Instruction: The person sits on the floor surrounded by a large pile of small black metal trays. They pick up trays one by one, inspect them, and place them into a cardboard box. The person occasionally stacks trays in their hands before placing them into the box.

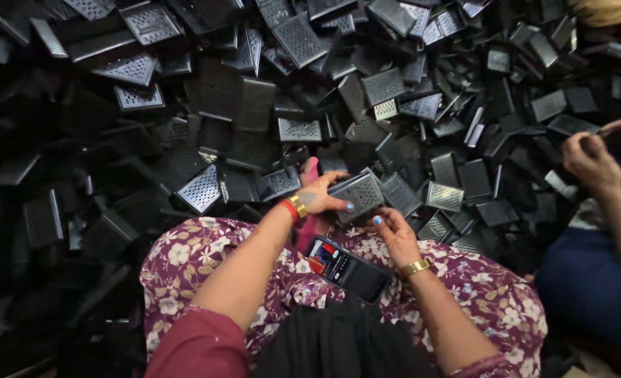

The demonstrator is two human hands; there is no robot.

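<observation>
- A black perforated panel, rectangular with a grid of small holes, sat at the near edge of the heap, just above the person's lap.
- The left hand was clamped on the panel's left end, thumb laid across its lower edge and fingers curled over the top.
- The right hand lay just below and to the right of the panel, fingers bent toward its lower corner; whether it gripped the piece or only touched it could not be told.
- The two hands were close together, with the panel between them.
- A red bangle and a gold bangle ringed the left wrist; a gold bracelet ringed the right.
- A phone with a lit screen rested on the lap, on a purple floral garment.
- A pink strip ran from behind the left hand down toward the phone.
- A pile of like black panels spread across the whole area ahead, lying at every angle, some flat and some on edge.
- At the right edge, another person's hand held a dark piece, with a blue-clad knee beneath it.
</observation>
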